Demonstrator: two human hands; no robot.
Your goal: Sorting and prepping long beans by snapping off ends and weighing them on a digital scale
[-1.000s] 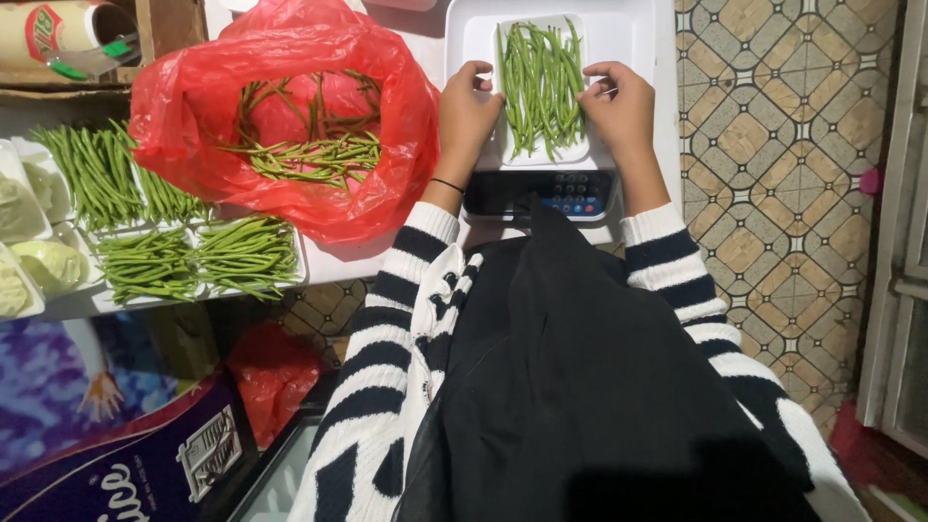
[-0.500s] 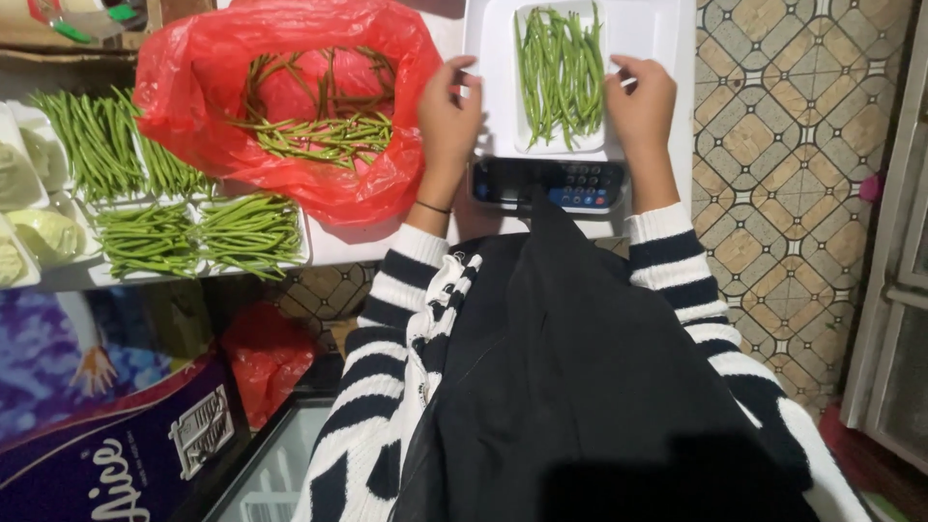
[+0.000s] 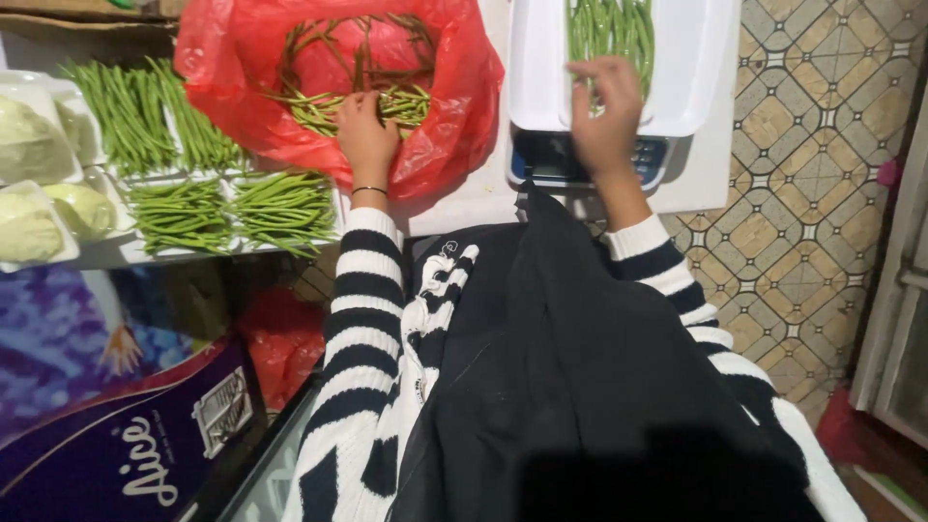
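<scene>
Over red bag point(image 3: 445, 116), left hand point(image 3: 365, 126) gripping green beans point(image 3: 401, 101), right hand point(image 3: 604, 116) loosely spread on white tray point(image 3: 696, 68)

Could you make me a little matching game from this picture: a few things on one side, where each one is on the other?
Things:
1. left hand
2. right hand
3. cabbage pieces
4. purple carton

Places:
A. bottom left, below the table edge
B. in the red plastic bag, on loose green beans
C. on the white tray of beans atop the weighing scale
D. far left, in white trays

Pairs: 1-B, 2-C, 3-D, 4-A
</scene>
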